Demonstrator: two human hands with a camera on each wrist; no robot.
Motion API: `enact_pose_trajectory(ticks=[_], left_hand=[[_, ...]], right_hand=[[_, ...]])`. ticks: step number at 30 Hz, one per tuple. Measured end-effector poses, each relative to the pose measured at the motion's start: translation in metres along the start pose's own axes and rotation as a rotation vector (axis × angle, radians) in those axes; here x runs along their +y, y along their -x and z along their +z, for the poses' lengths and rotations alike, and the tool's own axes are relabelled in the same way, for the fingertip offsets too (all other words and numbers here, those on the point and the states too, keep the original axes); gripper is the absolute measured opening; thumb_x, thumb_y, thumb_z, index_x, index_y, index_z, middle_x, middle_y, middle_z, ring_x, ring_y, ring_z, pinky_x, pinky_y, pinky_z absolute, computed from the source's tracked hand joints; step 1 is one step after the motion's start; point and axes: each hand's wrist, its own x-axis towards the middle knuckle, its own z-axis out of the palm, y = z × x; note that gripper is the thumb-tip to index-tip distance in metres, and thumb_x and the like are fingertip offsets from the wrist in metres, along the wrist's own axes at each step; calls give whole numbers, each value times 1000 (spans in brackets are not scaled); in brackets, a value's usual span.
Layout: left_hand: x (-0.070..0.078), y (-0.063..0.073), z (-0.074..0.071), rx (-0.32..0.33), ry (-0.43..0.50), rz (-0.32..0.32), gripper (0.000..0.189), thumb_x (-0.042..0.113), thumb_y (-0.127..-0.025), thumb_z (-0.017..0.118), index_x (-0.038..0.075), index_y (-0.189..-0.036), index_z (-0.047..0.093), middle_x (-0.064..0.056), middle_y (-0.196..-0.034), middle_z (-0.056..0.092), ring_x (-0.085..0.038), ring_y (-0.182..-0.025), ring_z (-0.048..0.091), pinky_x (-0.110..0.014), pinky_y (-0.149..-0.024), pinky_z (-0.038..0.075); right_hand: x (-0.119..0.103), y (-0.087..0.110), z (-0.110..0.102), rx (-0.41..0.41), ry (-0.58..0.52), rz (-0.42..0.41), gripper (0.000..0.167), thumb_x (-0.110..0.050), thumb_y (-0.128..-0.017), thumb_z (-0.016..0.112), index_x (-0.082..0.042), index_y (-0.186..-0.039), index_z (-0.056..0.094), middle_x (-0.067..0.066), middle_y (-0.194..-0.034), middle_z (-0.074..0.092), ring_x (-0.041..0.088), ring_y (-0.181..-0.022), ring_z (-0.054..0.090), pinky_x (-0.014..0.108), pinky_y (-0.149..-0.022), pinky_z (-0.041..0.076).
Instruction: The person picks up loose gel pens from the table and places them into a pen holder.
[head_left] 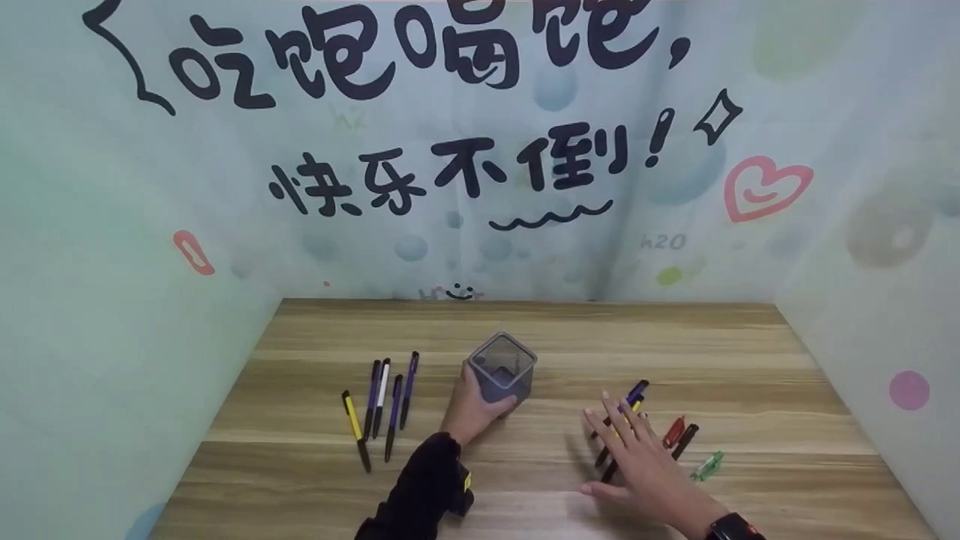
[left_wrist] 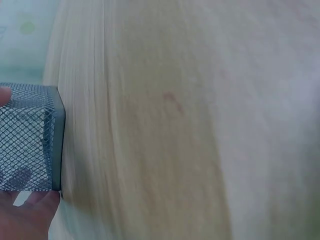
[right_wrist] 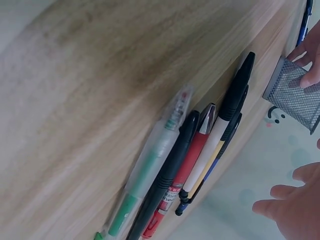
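Observation:
My left hand point(head_left: 474, 411) grips a grey mesh pen holder point(head_left: 519, 386) by its near and left sides, thumb toward the front. The holder has a square rim and stands mid-table, its opening facing up. My right hand point(head_left: 649, 469) hovers with fingers spread over the right-hand pens, holding nothing. Under and beside it lie a green pen point(right_wrist: 147, 172), a black pen point(head_left: 685, 442), a red pen point(head_left: 674, 432), a white pen point(right_wrist: 204, 157), a yellow one and a blue one. The hand partly hides these pens in the head view.
Left of the holder lie several more pens: a yellow pen point(head_left: 352, 416), a white pen point(head_left: 382, 397) and purple-blue ones such as the purple pen point(head_left: 409, 390). The wooden table point(head_left: 525, 465) meets a printed cloth backdrop point(head_left: 480, 255) behind and at both sides.

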Motion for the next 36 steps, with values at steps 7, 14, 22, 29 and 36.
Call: enact_pose_trajectory(ticks=[7, 14, 22, 29, 36], left_hand=[[-1, 8, -2, -86, 37, 21, 101, 24, -69, 78, -2, -144, 15, -26, -135, 40, -36, -123, 43, -46, -104, 36], [-3, 16, -2, -188, 190, 58, 94, 6, -65, 78, 5, -141, 22, -20, -131, 45, -34, -119, 46, -44, -104, 36], [-4, 31, 0, -307, 311, 88, 97, -5, -59, 72, 9, -143, 24, -15, -133, 47, -32, -122, 45, -44, -107, 31], [-1, 47, 0, -377, 323, 116, 98, -1, -60, 78, 12, -142, 25, -13, -134, 47, -31, -126, 42, -49, -111, 24], [-2, 58, 3, -394, 321, 111, 95, -3, -59, 77, 17, -139, 30, -9, -133, 48, -28, -124, 43, -48, -110, 27]], right_hand=[[4, 3, 0, 73, 10, -36, 91, -56, -74, 66, -12, -146, 29, 18, -154, 15, 42, -138, 18, 62, -105, 25], [5, 4, -2, 77, 9, -25, 92, -57, -74, 66, -13, -146, 28, 17, -154, 13, 41, -138, 17, 62, -105, 25], [7, 5, -4, 26, 3, 17, 94, -58, -73, 66, -16, -147, 26, 13, -156, 9, 39, -140, 13, 60, -107, 24], [7, 6, -2, 2, -10, 29, 95, -58, -74, 66, -21, -149, 20, 11, -156, 7, 40, -140, 12, 63, -105, 25], [8, 6, 0, 4, 7, 16, 93, -55, -75, 66, -16, -148, 23, 16, -155, 12, 43, -138, 16, 66, -101, 29]])
